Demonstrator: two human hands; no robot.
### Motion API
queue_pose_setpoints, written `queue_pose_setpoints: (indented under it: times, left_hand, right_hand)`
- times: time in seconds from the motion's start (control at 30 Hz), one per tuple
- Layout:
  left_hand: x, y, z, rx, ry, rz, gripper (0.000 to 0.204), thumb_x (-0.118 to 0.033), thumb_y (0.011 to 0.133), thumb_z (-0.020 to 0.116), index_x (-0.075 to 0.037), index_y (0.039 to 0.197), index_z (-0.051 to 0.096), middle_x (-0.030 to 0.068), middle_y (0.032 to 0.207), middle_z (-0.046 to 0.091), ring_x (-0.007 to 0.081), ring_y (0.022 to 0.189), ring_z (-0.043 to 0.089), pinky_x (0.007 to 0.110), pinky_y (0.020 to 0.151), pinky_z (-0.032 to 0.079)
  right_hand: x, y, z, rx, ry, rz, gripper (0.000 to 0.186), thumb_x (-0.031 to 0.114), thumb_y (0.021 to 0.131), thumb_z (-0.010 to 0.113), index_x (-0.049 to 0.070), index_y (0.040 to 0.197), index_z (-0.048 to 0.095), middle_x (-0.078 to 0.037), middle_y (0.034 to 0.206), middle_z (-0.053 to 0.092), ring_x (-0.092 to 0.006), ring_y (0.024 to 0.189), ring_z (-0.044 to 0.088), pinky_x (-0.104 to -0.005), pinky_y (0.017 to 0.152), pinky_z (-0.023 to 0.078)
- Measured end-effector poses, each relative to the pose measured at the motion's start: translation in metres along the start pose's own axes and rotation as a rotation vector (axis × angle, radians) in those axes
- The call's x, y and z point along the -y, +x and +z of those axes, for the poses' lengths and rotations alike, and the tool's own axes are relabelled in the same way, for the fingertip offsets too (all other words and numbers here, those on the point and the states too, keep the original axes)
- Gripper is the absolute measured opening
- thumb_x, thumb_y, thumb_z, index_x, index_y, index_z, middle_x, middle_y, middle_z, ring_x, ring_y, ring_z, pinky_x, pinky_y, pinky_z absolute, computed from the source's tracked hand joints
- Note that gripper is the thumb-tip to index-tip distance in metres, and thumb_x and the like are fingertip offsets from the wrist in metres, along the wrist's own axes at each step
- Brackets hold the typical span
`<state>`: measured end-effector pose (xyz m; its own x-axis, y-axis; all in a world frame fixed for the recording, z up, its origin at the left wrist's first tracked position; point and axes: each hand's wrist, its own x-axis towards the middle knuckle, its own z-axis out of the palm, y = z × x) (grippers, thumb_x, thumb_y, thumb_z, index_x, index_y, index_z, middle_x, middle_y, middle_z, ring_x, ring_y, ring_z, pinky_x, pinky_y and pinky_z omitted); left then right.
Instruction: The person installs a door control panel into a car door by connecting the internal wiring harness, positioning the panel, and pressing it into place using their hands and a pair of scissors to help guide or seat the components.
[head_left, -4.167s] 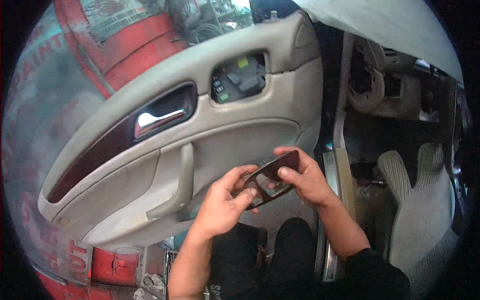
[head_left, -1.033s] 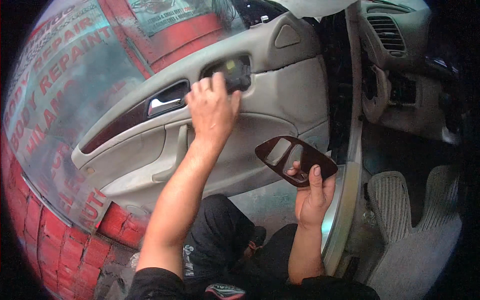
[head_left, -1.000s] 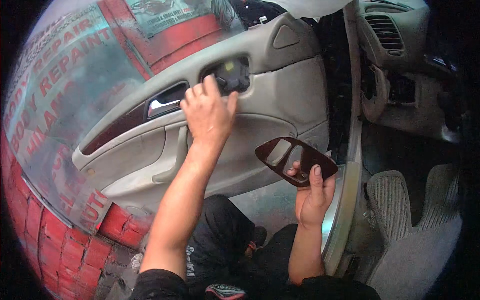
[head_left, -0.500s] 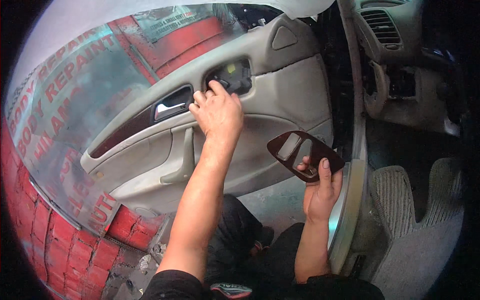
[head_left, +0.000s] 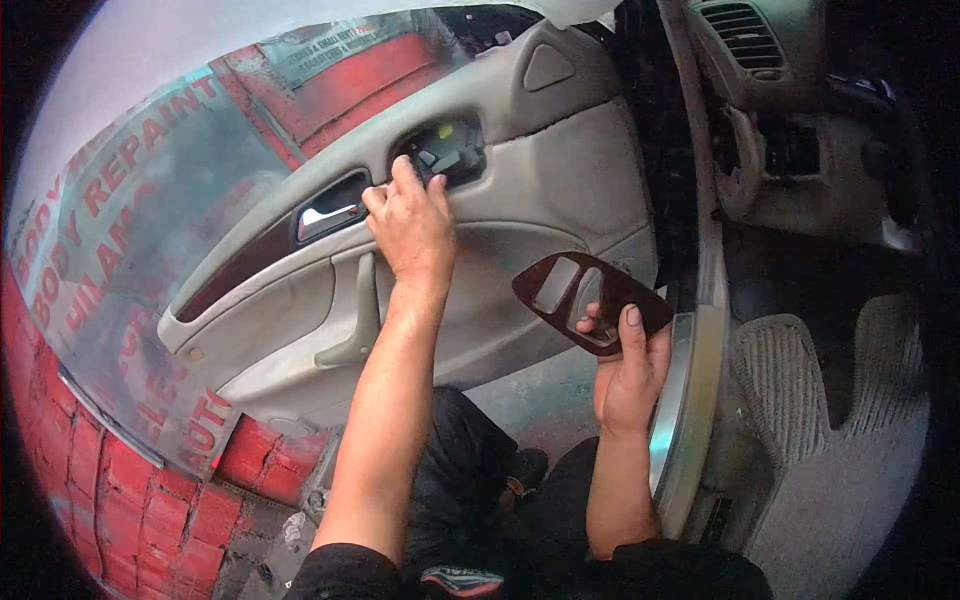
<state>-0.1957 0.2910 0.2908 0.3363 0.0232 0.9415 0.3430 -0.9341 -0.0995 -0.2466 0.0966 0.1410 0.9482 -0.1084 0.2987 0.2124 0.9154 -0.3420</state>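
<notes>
A beige car door panel [head_left: 490,262] stands open in front of me. My left hand [head_left: 412,225] reaches to the dark recess [head_left: 462,165] in its upper part. The fingers close around a small dark part with pale pieces [head_left: 432,160], perhaps a switch block; my hand hides much of it. Beside that hand is the silver inner door handle [head_left: 328,218]. My right hand [head_left: 632,365] grips a glossy dark red-brown trim plate [head_left: 640,305] with two cut-outs. The thumb lies on its face, and fingertips show through the lower cut-out.
The door pull [head_left: 362,315] sticks out below the handle. At right are the door sill [head_left: 690,420], a ribbed grey floor mat [head_left: 785,370] and the dashboard with an air vent [head_left: 742,38]. Red bricks [head_left: 130,490] lie beyond the door at lower left.
My left hand has drawn slightly down and back from the recess, showing the small dark part with pale pieces. The view has shifted a little; my right hand still holds the trim plate.
</notes>
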Motion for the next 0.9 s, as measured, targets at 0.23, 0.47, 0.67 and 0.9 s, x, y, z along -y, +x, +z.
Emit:
queue_pose_setpoints:
  times: [0.23, 0.47, 0.67, 0.9]
  left_hand:
    - [0.003, -0.003, 0.005, -0.084, -0.007, 0.055, 0.048, -0.025, 0.091, 0.07, -0.001, 0.129, 0.054, 0.0191, 0.093, 0.068, 0.0389, 0.096, 0.057, 0.048, 0.085, 0.047]
    - [0.019, 0.007, -0.008, 0.059, -0.104, 0.067, 0.047, -0.013, 0.087, 0.069, -0.004, 0.131, 0.056, 0.0205, 0.095, 0.069, 0.0382, 0.097, 0.059, 0.047, 0.088, 0.047]
    - [0.037, 0.02, -0.02, 0.148, -0.019, 0.316, 0.044, -0.012, 0.081, 0.075, -0.004, 0.121, 0.058, 0.0189, 0.098, 0.068, 0.0381, 0.093, 0.061, 0.047, 0.08, 0.052]
    - [0.012, 0.035, 0.004, -0.043, 0.074, 0.59, 0.061, -0.029, 0.069, 0.081, -0.004, 0.12, 0.06, 0.0106, 0.101, 0.065, 0.0297, 0.102, 0.057, 0.043, 0.077, 0.048]
  right_hand:
    - [-0.003, 0.002, -0.005, -0.006, 0.012, -0.001, 0.025, 0.02, 0.101, 0.059, 0.004, 0.118, 0.05, -0.013, 0.098, 0.068, -0.02, 0.081, 0.066, -0.0363, 0.079, 0.055]
    - [-0.005, -0.001, -0.004, -0.036, 0.007, 0.025, 0.027, 0.019, 0.101, 0.058, 0.004, 0.121, 0.051, -0.013, 0.098, 0.068, -0.0205, 0.081, 0.066, -0.0365, 0.079, 0.055]
    - [-0.007, 0.001, -0.012, -0.017, -0.034, -0.009, 0.028, 0.021, 0.102, 0.058, 0.003, 0.124, 0.054, -0.011, 0.103, 0.067, -0.0196, 0.089, 0.066, -0.0343, 0.079, 0.056]
    - [-0.015, 0.013, -0.031, -0.011, -0.064, -0.008, 0.034, 0.023, 0.102, 0.059, -0.001, 0.125, 0.054, -0.015, 0.105, 0.067, -0.0207, 0.09, 0.065, -0.0338, 0.082, 0.055]
